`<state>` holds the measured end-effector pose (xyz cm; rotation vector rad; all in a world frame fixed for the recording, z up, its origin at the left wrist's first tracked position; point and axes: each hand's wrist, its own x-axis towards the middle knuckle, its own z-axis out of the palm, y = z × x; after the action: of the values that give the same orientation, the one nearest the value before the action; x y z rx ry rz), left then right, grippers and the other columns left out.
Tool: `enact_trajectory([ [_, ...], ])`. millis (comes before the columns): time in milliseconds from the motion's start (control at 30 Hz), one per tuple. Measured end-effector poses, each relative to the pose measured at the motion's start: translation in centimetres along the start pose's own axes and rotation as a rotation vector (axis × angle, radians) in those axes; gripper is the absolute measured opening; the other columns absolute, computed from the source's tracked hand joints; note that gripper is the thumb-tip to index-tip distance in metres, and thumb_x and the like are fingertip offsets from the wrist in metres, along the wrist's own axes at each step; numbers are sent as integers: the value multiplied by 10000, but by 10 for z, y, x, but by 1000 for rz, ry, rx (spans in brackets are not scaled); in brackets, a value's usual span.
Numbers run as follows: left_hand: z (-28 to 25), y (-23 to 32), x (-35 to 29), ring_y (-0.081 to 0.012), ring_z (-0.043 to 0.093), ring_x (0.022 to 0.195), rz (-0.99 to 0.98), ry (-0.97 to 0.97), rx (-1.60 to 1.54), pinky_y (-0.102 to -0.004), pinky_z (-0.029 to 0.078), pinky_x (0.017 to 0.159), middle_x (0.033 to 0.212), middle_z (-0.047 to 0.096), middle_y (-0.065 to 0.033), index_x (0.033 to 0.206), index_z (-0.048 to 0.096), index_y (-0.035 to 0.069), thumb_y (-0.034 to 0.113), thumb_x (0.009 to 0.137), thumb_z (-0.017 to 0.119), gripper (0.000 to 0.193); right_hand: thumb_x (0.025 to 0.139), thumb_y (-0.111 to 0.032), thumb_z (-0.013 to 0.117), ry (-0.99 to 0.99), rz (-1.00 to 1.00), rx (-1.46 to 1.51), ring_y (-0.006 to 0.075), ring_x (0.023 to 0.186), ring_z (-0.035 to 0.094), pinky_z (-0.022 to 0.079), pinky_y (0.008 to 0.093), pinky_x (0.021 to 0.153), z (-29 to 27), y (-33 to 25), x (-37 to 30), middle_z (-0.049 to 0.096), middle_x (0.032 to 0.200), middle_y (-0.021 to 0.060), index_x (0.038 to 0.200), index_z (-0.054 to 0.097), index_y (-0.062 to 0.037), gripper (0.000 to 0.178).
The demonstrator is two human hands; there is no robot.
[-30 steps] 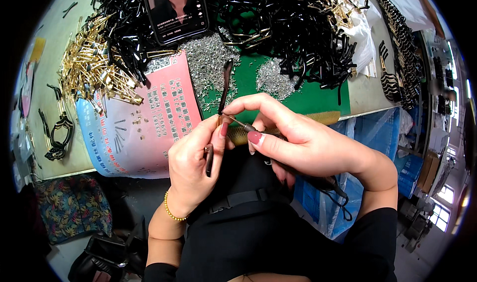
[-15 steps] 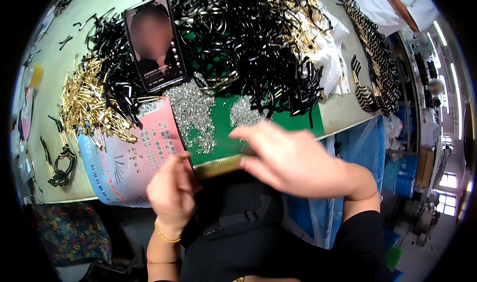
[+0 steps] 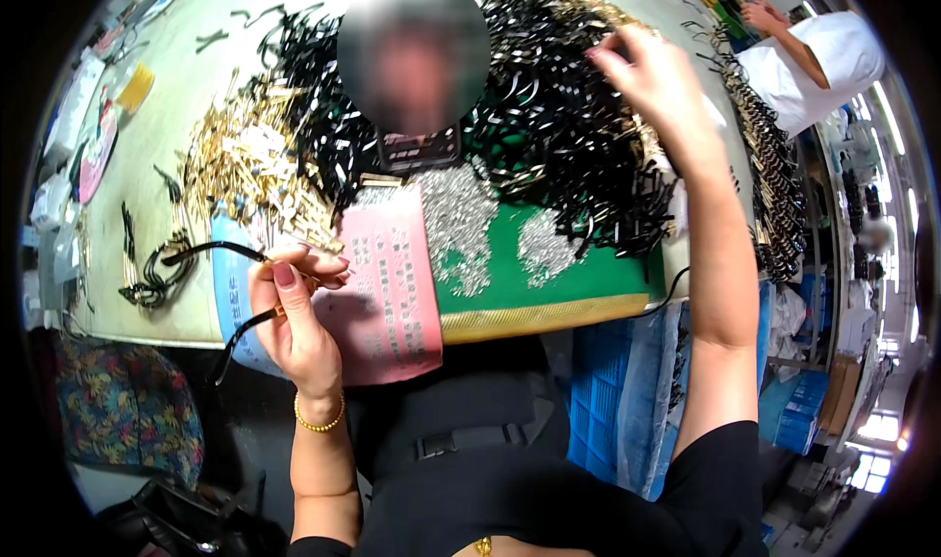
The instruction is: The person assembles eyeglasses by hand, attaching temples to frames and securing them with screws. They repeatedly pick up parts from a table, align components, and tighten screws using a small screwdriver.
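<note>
Two black, curved eyeglass temples (image 3: pixel 218 248) with gold-coloured ends stick out to the left from my left hand (image 3: pixel 302 317). Its thumb and fingers are closed on them, above the blue and pink printed sheet (image 3: pixel 384 297). My right hand (image 3: pixel 652 72) reaches over the far right part of a big heap of black temples (image 3: pixel 549 96). Its thumb and forefinger are slightly apart, with nothing visible between them; the other fingers are partly hidden. Two piles of small silver pieces, a larger one (image 3: pixel 458 219) and a smaller one (image 3: pixel 545 245), lie on the green mat (image 3: pixel 510 297).
Gold-coloured temple parts (image 3: pixel 260 160) are heaped left of the black ones. A phone (image 3: pixel 421 150) leans in the heap. Bundled temples (image 3: pixel 162 278) lie at the table's left; a long row of temples (image 3: pixel 769 184) runs along the right. Another person's arm (image 3: pixel 799 57) shows far right.
My right hand has moved from the mat's near edge up and right to the heap. My left hand has shifted left and up, with two temples now visible in it. The view has shifted.
</note>
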<state>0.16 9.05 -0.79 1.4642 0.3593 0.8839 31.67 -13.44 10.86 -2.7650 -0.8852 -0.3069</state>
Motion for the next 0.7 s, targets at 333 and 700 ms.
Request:
enact_trajectory([
  [333,-52,31,0,-197,592,717,175,41,-98,-331,550,662,899,647,-140,1220,526,-24,232,1137,387,303,933,-190,688,-434,-390,736,265,800,709,555,375,702,19,-109,-108,707,903,148,1042,638,-29,200],
  [700,-25,21,-14,-311,684,1142,268,-933,581,-560,408,1151,1150,728,-152,1188,661,19,-56,769,580,433,897,-145,700,-890,-396,692,333,781,690,526,405,697,4,-87,-107,696,912,151,1133,605,-49,272],
])
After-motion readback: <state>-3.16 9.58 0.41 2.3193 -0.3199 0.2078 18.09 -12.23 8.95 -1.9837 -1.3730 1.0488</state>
